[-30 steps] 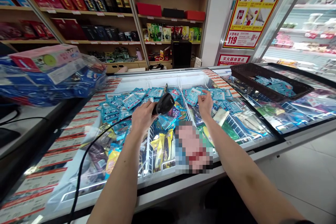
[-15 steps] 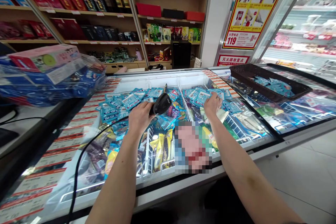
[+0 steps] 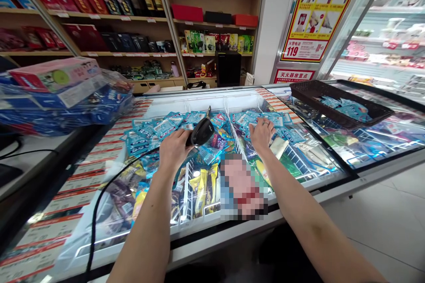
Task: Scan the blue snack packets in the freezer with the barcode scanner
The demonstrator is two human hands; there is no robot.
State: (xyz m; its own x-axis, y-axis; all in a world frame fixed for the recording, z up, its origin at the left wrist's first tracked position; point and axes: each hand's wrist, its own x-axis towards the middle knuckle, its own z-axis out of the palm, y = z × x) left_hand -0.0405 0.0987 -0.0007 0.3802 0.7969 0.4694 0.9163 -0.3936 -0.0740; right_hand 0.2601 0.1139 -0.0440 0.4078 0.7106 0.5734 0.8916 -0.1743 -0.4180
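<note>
My left hand [image 3: 174,147] is closed round the handle of a black corded barcode scanner [image 3: 201,131], whose head points right over the freezer's glass top. A ring shows on my right hand [image 3: 262,133], which lies fingers apart on the blue packets [image 3: 247,119] spread on the glass at the right. I see no packet gripped in it; its fingertips are partly hidden. More blue packets [image 3: 168,124] lie in a loose heap beyond and left of the scanner.
A dark plastic basket [image 3: 299,97] holding several blue packets stands on the glass at the right. At the left are plastic-wrapped boxes [image 3: 66,101]. The scanner's cord [image 3: 96,212] runs down the left side. Shelves [image 3: 212,20] of goods line the back.
My right hand has shifted slightly left over the blue packets and its fingers have spread. The left hand and scanner have moved a little left and down.
</note>
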